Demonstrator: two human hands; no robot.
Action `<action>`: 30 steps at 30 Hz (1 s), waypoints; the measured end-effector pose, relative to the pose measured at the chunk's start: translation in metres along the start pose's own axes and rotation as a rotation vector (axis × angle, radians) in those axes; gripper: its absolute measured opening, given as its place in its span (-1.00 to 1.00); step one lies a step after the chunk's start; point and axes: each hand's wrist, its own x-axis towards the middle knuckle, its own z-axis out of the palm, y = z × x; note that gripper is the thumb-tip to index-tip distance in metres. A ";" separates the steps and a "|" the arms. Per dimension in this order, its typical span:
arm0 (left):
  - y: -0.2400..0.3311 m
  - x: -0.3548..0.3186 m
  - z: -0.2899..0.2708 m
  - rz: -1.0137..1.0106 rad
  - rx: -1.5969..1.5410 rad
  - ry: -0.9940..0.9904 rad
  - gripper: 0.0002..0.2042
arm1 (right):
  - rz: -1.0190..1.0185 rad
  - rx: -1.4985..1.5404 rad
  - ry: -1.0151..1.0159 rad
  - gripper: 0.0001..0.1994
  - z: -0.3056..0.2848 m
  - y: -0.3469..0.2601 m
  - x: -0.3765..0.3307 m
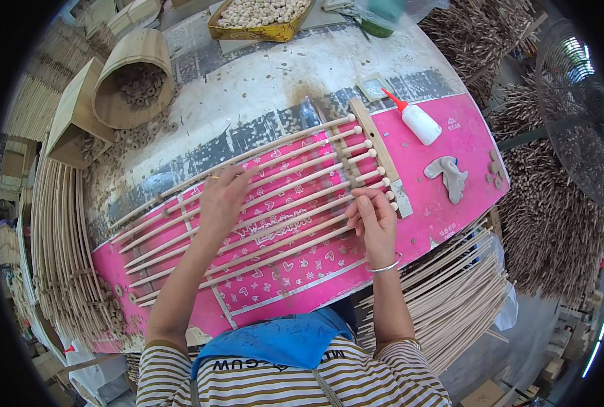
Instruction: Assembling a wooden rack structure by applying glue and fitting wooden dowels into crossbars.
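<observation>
Several thin wooden dowels lie side by side on the pink mat. Most carry a small round wooden ball at the right end. My left hand reaches over the upper dowels, its bent fingers closed on one near the middle. Near the ball ends, my right hand has its thumb and fingers pinched around a lower dowel; the exact grip is partly hidden. A wooden stop bar runs along the ball ends.
Beyond the bar lie a white glue bottle with a red tip and a grey glove. A wooden bucket holding ring pieces stands far left. The yellow tray at the back contains wooden balls. Loose dowels are piled lower right.
</observation>
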 end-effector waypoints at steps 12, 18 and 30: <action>-0.041 -0.030 -0.030 -0.029 0.144 0.000 -0.60 | 0.021 -0.077 -0.267 -0.74 0.057 0.021 -0.013; 0.014 -0.056 -0.090 0.030 0.120 -0.025 -0.58 | 0.313 0.416 -0.328 -0.66 0.127 0.017 -0.007; -0.019 -0.156 -0.158 -0.332 -0.145 -0.125 -0.63 | 0.246 0.360 -0.318 -0.70 0.127 0.001 -0.016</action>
